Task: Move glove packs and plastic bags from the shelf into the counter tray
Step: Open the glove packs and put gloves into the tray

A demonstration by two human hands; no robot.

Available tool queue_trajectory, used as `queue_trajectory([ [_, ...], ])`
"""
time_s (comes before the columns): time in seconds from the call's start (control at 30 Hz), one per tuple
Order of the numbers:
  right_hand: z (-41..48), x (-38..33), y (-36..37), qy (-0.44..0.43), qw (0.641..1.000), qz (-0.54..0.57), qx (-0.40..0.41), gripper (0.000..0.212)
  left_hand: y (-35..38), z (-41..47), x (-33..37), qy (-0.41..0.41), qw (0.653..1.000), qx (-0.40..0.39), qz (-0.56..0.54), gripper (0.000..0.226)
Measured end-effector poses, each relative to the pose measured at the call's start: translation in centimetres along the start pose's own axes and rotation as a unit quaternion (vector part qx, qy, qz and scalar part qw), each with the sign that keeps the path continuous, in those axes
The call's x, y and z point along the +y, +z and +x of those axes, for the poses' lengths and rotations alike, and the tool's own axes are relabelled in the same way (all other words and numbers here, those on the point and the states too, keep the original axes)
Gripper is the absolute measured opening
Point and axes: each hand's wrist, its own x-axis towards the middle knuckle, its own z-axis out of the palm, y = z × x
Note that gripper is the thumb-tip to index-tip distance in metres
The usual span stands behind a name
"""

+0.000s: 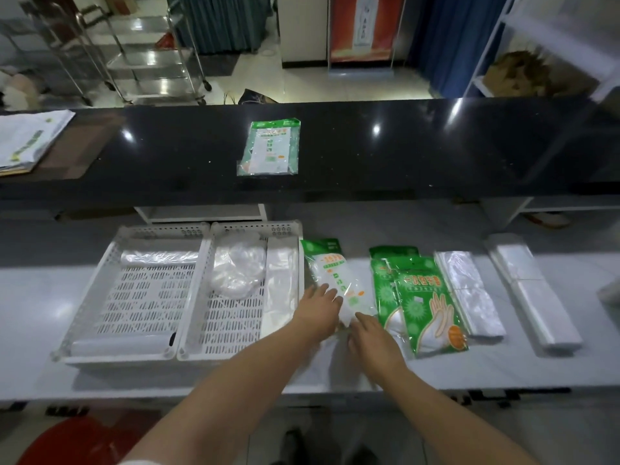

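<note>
The slick glove pack (335, 280) is lying flat on the white counter (436, 367) just right of the right tray (240, 290), so it could be slipping from a shallow pinch or dragging the neighbouring green glove packs (426, 303) askew. The left hand (317, 312) is resting loosely spread on the pack's lower edge; the right hand (370, 337) is touching its bottom corner, fingers partly curled, neither closing on it yet.
</note>
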Motion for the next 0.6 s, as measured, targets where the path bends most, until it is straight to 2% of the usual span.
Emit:
queue_trajectory([
  [0.07, -0.8, 0.7, 0.1, 0.003, 1.0, 0.012, 0.011, 0.033, 0.8, 0.4, 0.9, 0.015, 1.0, -0.008, -0.021, 0.049],
  [0.13, -1.6, 1.2, 0.4, -0.007, 1.0, 0.018, 0.024, 0.038, 1.7, 0.6, 1.4, 0.01, 0.999, -0.035, -0.04, 0.059],
  [0.2, -2.3, 1.5, 0.7, -0.008, 1.0, 0.006, 0.018, 0.031, 2.3, 0.6, 1.7, 0.005, 0.996, -0.064, -0.054, 0.069],
  [0.37, -3.4, 2.5, 1.6, 0.007, 1.0, -0.003, 0.001, 0.017, 2.9, 1.0, 2.2, -0.004, 0.994, -0.073, -0.08, 0.059],
  [0.47, -3.5, 2.7, 1.6, 0.004, 1.0, -0.014, -0.004, 0.012, 3.4, 1.3, 2.1, 0.028, 0.996, -0.07, -0.054, 0.067],
  [0.53, -3.4, 2.8, 1.6, 0.017, 0.999, -0.031, -0.009, 0.017, 3.7, 0.9, 2.0, 0.015, 0.996, -0.069, -0.056, 0.057],
  [0.6, -3.4, 2.7, 1.6, 0.028, 0.999, -0.044, -0.016, 0.023, 4.0, 0.4, 2.1, 0.005, 0.996, -0.064, -0.061, 0.06],
])
